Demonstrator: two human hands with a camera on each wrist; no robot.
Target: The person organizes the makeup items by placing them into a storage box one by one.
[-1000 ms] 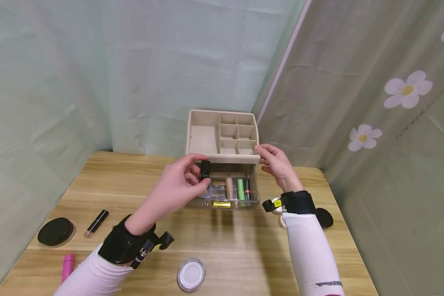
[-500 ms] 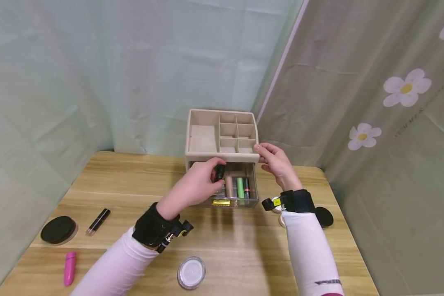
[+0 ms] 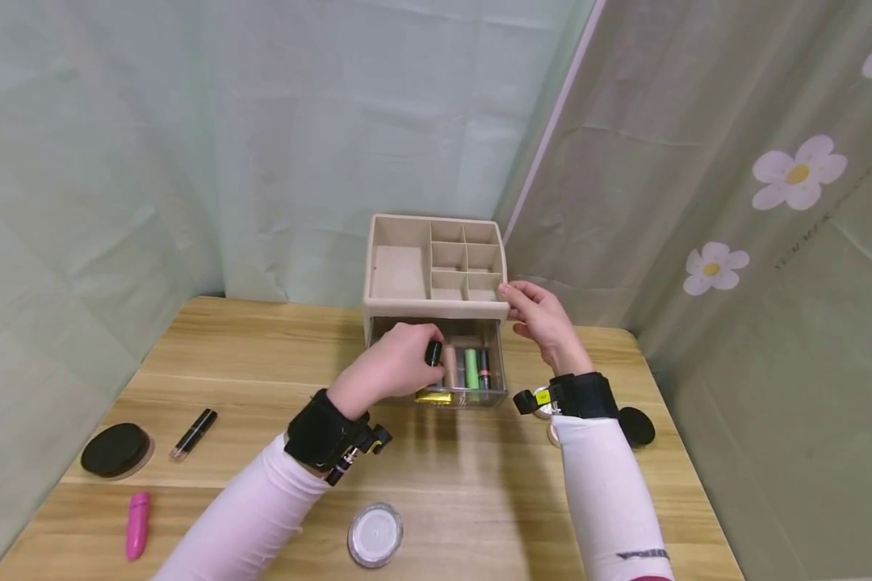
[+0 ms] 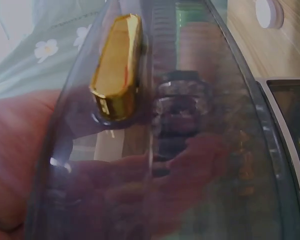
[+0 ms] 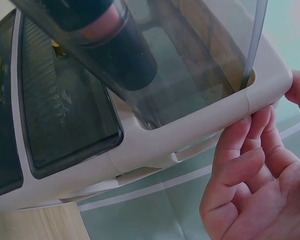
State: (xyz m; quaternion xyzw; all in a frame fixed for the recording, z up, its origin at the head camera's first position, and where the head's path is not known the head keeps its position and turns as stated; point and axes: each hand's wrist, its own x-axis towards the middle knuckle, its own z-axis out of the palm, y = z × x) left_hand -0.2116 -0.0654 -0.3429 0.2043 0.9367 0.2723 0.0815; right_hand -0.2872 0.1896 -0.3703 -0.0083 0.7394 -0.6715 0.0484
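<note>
A beige cosmetics organizer (image 3: 436, 309) stands at the table's back with its clear top drawer (image 3: 488, 397) pulled out. Inside the drawer, my left hand (image 3: 388, 363) pinches a black-capped makeup tube (image 3: 433, 352) between thumb and fingers; its lower end is hidden. Right of it lie a beige tube (image 3: 450, 367), a green tube (image 3: 471, 369) and a black tube with a reddish band (image 3: 484, 369). My right hand (image 3: 548, 327) holds the organizer's right front corner, thumb at the upper edge and curled fingers against the side. The drawer's gold handle (image 4: 117, 70) fills part of the left wrist view.
At left lie a black round compact (image 3: 116, 449), a black tube with a clear end (image 3: 194, 434) and a pink tube (image 3: 137, 526). A round silver-rimmed case (image 3: 375, 535) lies in front. Another black compact (image 3: 636, 426) sits beside my right sleeve. Curtains hang behind.
My left hand has moved right and lower into the drawer with the black-capped tube, bringing it beside the beige one. My right hand has stayed on the organizer's corner.
</note>
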